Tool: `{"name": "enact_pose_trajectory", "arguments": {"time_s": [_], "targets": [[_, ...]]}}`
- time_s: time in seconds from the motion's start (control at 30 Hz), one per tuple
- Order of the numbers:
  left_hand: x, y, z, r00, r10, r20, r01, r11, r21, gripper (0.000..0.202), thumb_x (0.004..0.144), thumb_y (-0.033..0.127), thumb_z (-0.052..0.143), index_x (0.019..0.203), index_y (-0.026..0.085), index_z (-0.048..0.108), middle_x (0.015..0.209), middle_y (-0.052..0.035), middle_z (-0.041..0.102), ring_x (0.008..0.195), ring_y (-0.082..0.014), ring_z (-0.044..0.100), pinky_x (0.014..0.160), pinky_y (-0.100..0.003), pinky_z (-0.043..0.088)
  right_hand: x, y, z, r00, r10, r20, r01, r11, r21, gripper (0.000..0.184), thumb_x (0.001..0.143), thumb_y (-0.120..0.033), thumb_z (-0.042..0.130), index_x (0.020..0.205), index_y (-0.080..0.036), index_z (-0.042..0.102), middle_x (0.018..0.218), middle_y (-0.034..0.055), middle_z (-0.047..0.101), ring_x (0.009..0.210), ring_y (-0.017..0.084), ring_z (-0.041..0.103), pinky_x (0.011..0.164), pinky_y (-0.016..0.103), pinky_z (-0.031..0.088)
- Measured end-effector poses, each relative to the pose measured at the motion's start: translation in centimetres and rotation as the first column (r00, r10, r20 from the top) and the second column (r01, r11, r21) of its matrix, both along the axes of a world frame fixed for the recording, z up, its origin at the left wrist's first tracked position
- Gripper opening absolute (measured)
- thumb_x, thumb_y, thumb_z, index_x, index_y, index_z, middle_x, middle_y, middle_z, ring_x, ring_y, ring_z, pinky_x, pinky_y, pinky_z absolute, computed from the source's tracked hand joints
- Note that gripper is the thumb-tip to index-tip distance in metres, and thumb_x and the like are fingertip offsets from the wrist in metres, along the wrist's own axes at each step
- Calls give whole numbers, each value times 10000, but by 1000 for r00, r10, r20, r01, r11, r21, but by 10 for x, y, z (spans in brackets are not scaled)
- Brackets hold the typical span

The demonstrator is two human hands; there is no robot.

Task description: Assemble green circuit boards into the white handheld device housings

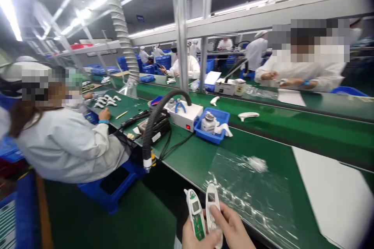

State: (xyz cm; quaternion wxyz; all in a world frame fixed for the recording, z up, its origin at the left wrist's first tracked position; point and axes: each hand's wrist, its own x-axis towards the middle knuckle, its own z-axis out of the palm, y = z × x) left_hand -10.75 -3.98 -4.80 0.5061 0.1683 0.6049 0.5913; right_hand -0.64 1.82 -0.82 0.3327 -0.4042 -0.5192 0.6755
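My left hand (201, 236) is at the bottom edge of the view, shut on a white handheld device (195, 212) with a small display and an exposed green circuit board (198, 227). Right beside it, my right hand (230, 228) grips a second white device casing (212, 198), with a display window near its top. A thumb covers its lower part. Both hands are raised just over the edge of the green workbench (187, 155). A clear plastic sheet (248, 198) lies on the bench to their right.
A white sheet (330, 198) lies on the bench at right. Further along stand a blue bin (212, 126) holding parts and a white box with pliers (184, 114), beside a black hose (150, 132). Co-workers in white coats (64, 148) (300, 70) sit on both sides.
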Motion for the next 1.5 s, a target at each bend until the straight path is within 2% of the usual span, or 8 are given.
{"name": "enact_pose_trajectory", "arguments": {"time_s": [0.13, 0.3, 0.4, 0.7, 1.03, 1.23, 1.33, 1.5], "targets": [[-76, -6, -6, 926, 328, 186, -339, 940, 30, 760, 643, 782, 525, 1064, 151, 555, 428, 62, 513, 236, -54, 311, 264, -160, 159, -90, 18, -16, 983, 147, -108, -159, 980, -118, 486, 732, -644, 603, 858, -174, 576, 616, -5, 623, 412, 120, 541, 350, 201, 389], [-156, -13, -2, 825, 528, 200, -551, 830, 84, 574, 673, 659, 634, 860, 117, 613, 525, 7, 598, 429, -115, 538, 423, -202, 403, -208, 18, -29, 951, 265, -160, -303, 904, -303, 612, 676, -745, 557, 676, -133, 564, 434, -3, 544, 288, 62, 405, 238, 147, 203], [-169, -10, -1, 784, 584, 211, -610, 787, 91, 503, 687, 632, 642, 716, 132, 602, 522, 8, 588, 462, -110, 528, 453, -201, 388, -232, 10, -33, 941, 283, -184, -332, 875, -353, 633, 715, -761, 492, 592, -141, 533, 414, 4, 526, 283, 60, 406, 237, 150, 207], [-144, 11, 3, 808, 536, 245, -570, 816, 94, 499, 717, 635, 619, 774, 140, 613, 510, 42, 508, 437, -90, 450, 428, -197, 290, -197, 19, -37, 965, 172, -200, -237, 896, -375, 567, 725, -705, 554, 593, -154, 515, 425, 7, 549, 290, 63, 421, 245, 140, 158], [-148, -16, -1, 772, 599, 210, -619, 785, 37, 537, 696, 660, 618, 821, 138, 639, 536, 22, 552, 466, -105, 482, 450, -200, 318, -209, -3, -40, 957, 228, -178, -282, 872, -401, 511, 761, -636, 573, 609, -149, 544, 410, 14, 558, 273, 69, 420, 234, 143, 164], [-109, -25, 2, 839, 502, 211, -515, 857, 7, 579, 746, 670, 542, 826, 109, 657, 540, 1, 562, 437, -100, 440, 434, -210, 298, -144, -6, -42, 955, 145, -258, -253, 852, -459, 553, 706, -664, 629, 677, -111, 616, 490, 39, 606, 327, 80, 467, 266, 162, 286], [-93, -29, 5, 858, 445, 257, -464, 886, 15, 576, 752, 636, 570, 1004, 123, 643, 701, -25, 630, 468, -95, 449, 442, -215, 317, -105, -9, -24, 933, 83, -351, -268, 811, -521, 520, 697, -609, 686, 735, -91, 666, 612, 76, 660, 466, 127, 572, 405, 217, 449], [-78, -32, 16, 868, 326, 376, -363, 931, 30, 511, 726, 586, 644, 874, 100, 695, 634, -42, 602, 566, -135, 519, 551, -240, 414, -60, -14, 9, 903, 48, -426, -298, 784, -545, 468, 717, -562, 700, 832, -108, 714, 735, 90, 686, 655, 175, 624, 590, 263, 497]]}}
